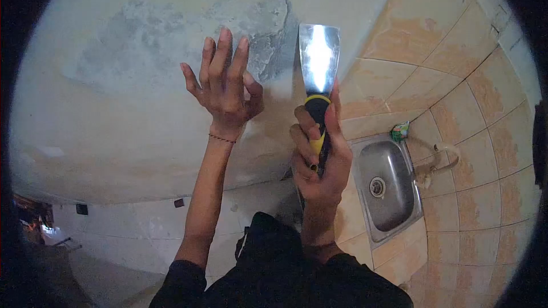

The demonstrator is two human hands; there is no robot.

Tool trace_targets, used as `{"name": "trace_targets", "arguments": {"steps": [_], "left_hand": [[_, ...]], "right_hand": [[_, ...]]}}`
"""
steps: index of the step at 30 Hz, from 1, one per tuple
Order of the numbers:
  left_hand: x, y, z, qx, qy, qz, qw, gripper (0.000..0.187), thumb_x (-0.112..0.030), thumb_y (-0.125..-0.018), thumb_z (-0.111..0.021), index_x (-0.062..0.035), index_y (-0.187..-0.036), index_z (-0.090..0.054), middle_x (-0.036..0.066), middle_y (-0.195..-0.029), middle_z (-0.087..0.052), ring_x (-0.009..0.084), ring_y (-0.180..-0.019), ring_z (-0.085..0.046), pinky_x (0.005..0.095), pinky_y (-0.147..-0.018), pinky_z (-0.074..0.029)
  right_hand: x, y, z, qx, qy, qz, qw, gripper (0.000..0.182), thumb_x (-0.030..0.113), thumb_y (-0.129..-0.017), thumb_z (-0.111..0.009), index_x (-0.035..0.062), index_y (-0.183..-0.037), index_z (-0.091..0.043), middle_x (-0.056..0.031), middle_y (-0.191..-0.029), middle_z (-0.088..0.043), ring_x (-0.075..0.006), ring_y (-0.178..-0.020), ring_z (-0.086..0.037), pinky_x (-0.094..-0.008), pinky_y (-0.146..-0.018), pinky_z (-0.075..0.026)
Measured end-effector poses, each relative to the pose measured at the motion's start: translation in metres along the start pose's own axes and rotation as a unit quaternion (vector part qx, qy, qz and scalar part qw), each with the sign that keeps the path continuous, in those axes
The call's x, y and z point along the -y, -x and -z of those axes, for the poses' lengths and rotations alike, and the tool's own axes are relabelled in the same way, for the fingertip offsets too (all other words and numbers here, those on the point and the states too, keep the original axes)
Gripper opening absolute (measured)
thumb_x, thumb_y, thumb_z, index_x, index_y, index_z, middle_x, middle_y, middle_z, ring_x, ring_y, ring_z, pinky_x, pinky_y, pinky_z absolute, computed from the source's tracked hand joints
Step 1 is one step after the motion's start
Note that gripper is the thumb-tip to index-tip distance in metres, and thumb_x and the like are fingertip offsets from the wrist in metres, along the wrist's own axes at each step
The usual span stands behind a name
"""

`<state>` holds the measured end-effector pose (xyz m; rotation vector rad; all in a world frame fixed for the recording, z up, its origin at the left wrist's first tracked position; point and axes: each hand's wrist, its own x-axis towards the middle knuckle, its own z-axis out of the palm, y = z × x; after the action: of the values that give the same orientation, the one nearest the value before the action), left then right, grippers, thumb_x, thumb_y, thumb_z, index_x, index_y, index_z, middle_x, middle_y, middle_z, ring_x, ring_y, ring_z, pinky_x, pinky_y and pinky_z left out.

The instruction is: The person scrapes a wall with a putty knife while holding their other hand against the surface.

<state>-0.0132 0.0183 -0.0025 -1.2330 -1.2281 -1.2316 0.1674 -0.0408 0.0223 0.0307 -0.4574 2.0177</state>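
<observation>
In my right hand (322, 154) is a putty knife (319, 60), held upright by its black and yellow handle. Its broad metal blade points up and shines with reflected light. My left hand (224, 82) is raised with the fingers spread, over the lower edge of a rough grey patch (145, 31) on the pale wall (103, 131). Nothing shows between its fingers. Paint has come away across this patch, and a raised, cracked edge (279, 37) runs down its right end, between my left hand and the blade.
A steel sink (388, 179) is set in a tiled counter at the right, with a tap (445, 157) and a green packet (399, 131) by it. Orange-patterned tiles (474, 194) cover the right wall. Below the painted wall lies a grey tiled floor (137, 222).
</observation>
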Motion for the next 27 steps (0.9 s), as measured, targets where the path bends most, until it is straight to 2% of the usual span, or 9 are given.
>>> {"name": "trace_targets", "arguments": {"steps": [8,11,15,21,27], "left_hand": [[0.003,0.0,0.0,0.004,0.001,-0.009,1.0,0.039,-0.027,-0.102,-0.039,-0.0145,-0.131,-0.061,0.009,-0.14,-0.057,0.0275,-0.137,-0.045,0.0474,-0.122,-0.008],[0.003,0.002,-0.004,-0.002,0.01,0.004,1.0,0.043,-0.023,-0.095,-0.042,-0.0185,-0.135,-0.06,0.004,-0.142,-0.057,0.0225,-0.139,-0.044,0.0485,-0.123,-0.006],[0.002,0.003,-0.003,-0.001,0.008,0.004,1.0,0.044,-0.022,-0.094,-0.043,-0.0185,-0.135,-0.06,0.004,-0.142,-0.056,0.0222,-0.138,-0.044,0.0488,-0.123,-0.006],[0.003,0.001,-0.004,-0.008,0.005,0.003,1.0,0.044,-0.022,-0.093,-0.044,-0.0186,-0.134,-0.061,0.004,-0.142,-0.057,0.0215,-0.137,-0.045,0.0484,-0.123,-0.006],[0.005,0.001,-0.006,-0.012,0.005,0.0,1.0,0.044,-0.021,-0.093,-0.045,-0.0193,-0.134,-0.061,0.004,-0.141,-0.058,0.0216,-0.136,-0.047,0.0483,-0.123,-0.007]], "right_hand": [[-0.002,0.003,-0.006,-0.016,-0.002,0.002,1.0,0.052,0.032,-0.107,-0.044,0.0329,-0.156,-0.025,-0.0023,-0.083,-0.04,-0.0065,-0.05,-0.035,-0.0153,-0.03,-0.029],[-0.004,0.005,-0.008,-0.022,-0.002,0.006,1.0,0.053,0.033,-0.107,-0.044,0.0331,-0.156,-0.025,-0.0022,-0.083,-0.04,-0.0063,-0.049,-0.034,-0.0153,-0.03,-0.029],[0.0,0.004,-0.008,-0.019,0.009,0.001,1.0,0.053,0.033,-0.107,-0.044,0.0335,-0.156,-0.024,-0.002,-0.082,-0.04,-0.0064,-0.049,-0.035,-0.0153,-0.03,-0.029],[-0.004,0.004,-0.01,-0.046,0.041,0.019,0.998,0.056,0.035,-0.106,-0.045,0.033,-0.157,-0.022,-0.0022,-0.083,-0.041,-0.0064,-0.048,-0.035,-0.016,-0.031,-0.028],[-0.006,0.006,-0.004,-0.023,0.054,0.019,0.998,0.059,0.035,-0.106,-0.047,0.0292,-0.158,-0.02,-0.0021,-0.083,-0.042,-0.0064,-0.05,-0.038,-0.0163,-0.031,-0.028]]}}
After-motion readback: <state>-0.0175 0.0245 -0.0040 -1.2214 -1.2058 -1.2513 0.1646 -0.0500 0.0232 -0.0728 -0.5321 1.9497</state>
